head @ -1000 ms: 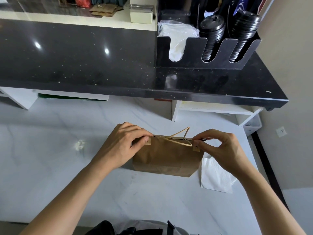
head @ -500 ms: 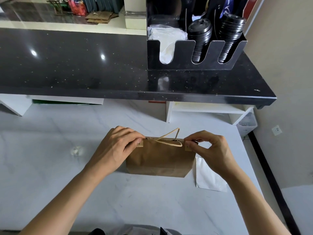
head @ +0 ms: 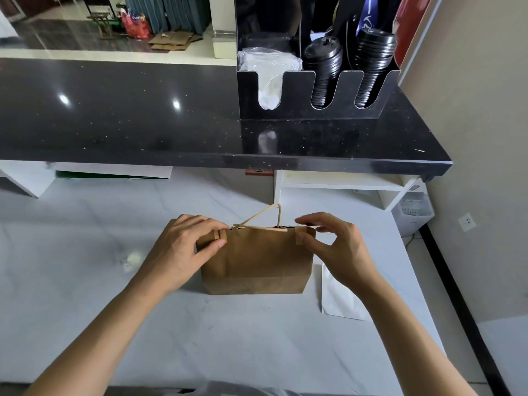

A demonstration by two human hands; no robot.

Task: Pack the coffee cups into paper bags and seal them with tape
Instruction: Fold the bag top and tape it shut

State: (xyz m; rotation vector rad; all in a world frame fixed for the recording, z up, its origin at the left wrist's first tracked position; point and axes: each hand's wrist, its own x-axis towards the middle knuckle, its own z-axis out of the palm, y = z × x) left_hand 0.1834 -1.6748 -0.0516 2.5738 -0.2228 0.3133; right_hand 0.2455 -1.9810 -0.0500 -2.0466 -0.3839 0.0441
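Standing upright on the white marble tabletop (head: 85, 281), the brown paper bag (head: 257, 261) sits between both hands, its twisted paper handle (head: 267, 218) poking up from the closed top edge. The left hand (head: 183, 252) pinches the bag's upper left corner, thumb on the near face and fingers (head: 205, 221) curled over the top, right at a strip of tan tape (head: 219, 235). The right hand (head: 334, 244) pinches the upper right corner the same way, thumb pressing a second tape piece (head: 300, 238). A flat white paper bag (head: 337, 298) lies just beside the brown one, to its right. Behind, on the black counter (head: 143, 124), a black organizer (head: 314, 92) holds stacked black lids (head: 323, 70).
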